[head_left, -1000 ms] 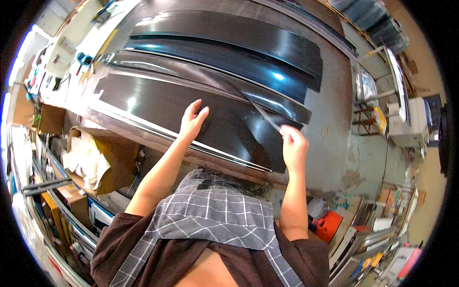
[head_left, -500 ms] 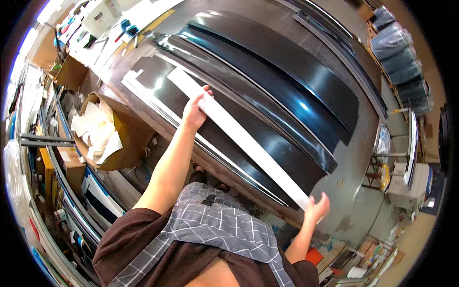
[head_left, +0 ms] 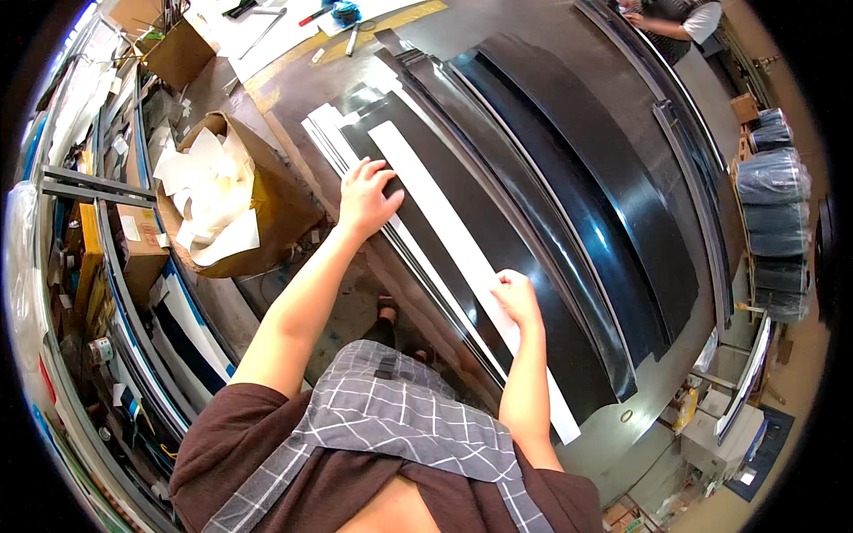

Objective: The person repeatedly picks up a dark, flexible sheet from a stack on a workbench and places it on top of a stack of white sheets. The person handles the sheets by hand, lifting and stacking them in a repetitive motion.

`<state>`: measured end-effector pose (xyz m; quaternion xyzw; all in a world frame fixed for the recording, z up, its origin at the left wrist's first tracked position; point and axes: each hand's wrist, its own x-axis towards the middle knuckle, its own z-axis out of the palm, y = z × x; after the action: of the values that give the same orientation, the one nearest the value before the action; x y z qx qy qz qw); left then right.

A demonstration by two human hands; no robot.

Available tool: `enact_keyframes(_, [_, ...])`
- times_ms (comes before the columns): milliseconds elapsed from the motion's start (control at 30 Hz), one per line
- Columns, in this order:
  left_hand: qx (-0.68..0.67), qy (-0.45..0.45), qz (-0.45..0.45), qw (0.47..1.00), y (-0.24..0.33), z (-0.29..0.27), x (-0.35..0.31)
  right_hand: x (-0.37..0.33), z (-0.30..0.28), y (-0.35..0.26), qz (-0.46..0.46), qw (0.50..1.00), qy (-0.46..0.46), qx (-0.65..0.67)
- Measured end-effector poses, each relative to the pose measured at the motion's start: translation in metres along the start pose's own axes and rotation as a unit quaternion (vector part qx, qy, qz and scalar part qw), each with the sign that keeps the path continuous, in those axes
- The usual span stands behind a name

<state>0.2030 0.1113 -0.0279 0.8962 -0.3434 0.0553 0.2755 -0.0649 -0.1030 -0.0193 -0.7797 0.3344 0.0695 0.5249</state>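
Note:
A long flat white strip (head_left: 426,195) lies slantwise over a black sheet (head_left: 569,360) on the table. My left hand (head_left: 366,200) is open, its fingers spread over the near edge of the black sheet, just left of the strip. Beneath and beside it runs a stack of narrow white strips (head_left: 324,133) along the table's near side. My right hand (head_left: 520,300) has curled fingers closed at the far edge of the long white strip, about midway along it. My right forearm crosses over part of the strip and hides it.
Glossy dark panels (head_left: 533,178) lie lengthwise beyond the strip. A cardboard box (head_left: 289,209) of white scraps stands left of the table, near racks of long sheets (head_left: 133,338). Pens and blue tape (head_left: 345,13) lie at the far left. Another person (head_left: 671,27) stands across the table.
The white strip has come down from both hands onto the black sheet. My left hand has let go of it; my right hand has moved from its near end toward its middle. The view has shifted.

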Motion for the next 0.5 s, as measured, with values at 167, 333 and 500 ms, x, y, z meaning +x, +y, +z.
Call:
enact_keyframes(167, [0.023,-0.091,-0.014,0.996,0.006,0.002,-0.004,0.004,-0.006,0.005,0.027,0.999,0.015,0.026])
enact_keyframes(333, [0.02,-0.055,-0.016,0.998,0.01,0.006,-0.007,0.005,0.011,-0.023,0.002,0.998,0.031,0.056])
enact_keyframes(500, [0.04,-0.059,-0.001,0.997,0.003,0.004,-0.005,0.015,0.029,-0.025,0.001,0.999,0.034,0.023])
